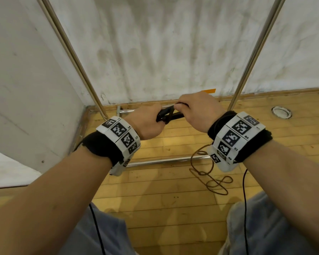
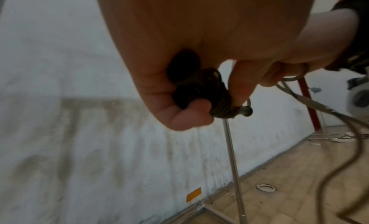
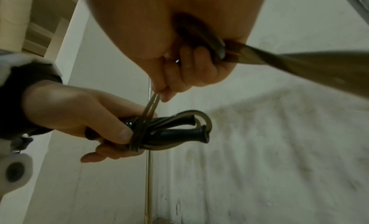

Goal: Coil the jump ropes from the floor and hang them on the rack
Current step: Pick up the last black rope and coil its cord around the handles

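Chest-high in front of the rack, both hands work on one jump rope. My left hand (image 1: 147, 122) grips its two black handles (image 1: 168, 115) side by side. Several brown turns of rope (image 3: 137, 132) are wound round the handles (image 3: 179, 132), with a loop past their flared ends. My right hand (image 1: 193, 111) pinches two rope strands (image 3: 151, 102) just above that winding, fingers curled tight. The loose rest of the rope (image 1: 208, 177) hangs from the right hand and lies in loops on the wooden floor. The left wrist view shows the handle butts (image 2: 199, 88) in my fist.
The rack's two chrome uprights (image 1: 72, 57) (image 1: 254, 52) rise against a stained white wall, and its base bar (image 1: 164, 160) lies on the floor under my hands. A round metal floor socket (image 1: 281, 112) sits at the right. My knees (image 1: 265, 227) are at the bottom edge.
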A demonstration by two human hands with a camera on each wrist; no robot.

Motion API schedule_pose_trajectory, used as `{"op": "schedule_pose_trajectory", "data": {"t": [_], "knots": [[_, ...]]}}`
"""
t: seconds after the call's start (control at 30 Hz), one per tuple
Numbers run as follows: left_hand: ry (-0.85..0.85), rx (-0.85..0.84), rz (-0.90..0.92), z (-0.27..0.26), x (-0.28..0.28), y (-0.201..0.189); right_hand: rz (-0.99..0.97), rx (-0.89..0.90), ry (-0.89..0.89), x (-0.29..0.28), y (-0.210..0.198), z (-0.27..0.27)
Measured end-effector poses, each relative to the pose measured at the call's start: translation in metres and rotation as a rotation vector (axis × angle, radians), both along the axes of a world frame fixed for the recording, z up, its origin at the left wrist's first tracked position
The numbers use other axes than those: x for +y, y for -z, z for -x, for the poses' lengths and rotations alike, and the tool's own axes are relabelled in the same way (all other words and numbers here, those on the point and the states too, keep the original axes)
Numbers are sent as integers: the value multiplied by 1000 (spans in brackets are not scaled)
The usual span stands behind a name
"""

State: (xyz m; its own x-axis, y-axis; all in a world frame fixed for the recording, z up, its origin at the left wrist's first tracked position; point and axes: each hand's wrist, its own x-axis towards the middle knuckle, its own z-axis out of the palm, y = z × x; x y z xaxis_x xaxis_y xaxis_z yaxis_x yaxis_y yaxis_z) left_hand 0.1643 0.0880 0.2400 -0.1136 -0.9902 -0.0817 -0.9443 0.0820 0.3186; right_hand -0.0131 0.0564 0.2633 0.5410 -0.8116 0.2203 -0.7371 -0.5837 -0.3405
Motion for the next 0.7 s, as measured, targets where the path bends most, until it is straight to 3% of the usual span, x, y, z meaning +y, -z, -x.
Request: {"op": "schedule_pose_trajectory", "data": {"t": [0.13, 0.33, 0.6, 0.7], "knots": [[59, -54, 119, 15, 5, 2, 65, -25, 19, -1, -2, 1], [98, 21, 175, 22, 10, 3, 52, -65, 31, -2, -4, 3], [195, 217, 201, 15, 23, -18, -360, -330, 38, -23, -14, 20], [189, 367, 237, 17, 28, -31, -601, -549, -53, -25, -16, 23]]}}
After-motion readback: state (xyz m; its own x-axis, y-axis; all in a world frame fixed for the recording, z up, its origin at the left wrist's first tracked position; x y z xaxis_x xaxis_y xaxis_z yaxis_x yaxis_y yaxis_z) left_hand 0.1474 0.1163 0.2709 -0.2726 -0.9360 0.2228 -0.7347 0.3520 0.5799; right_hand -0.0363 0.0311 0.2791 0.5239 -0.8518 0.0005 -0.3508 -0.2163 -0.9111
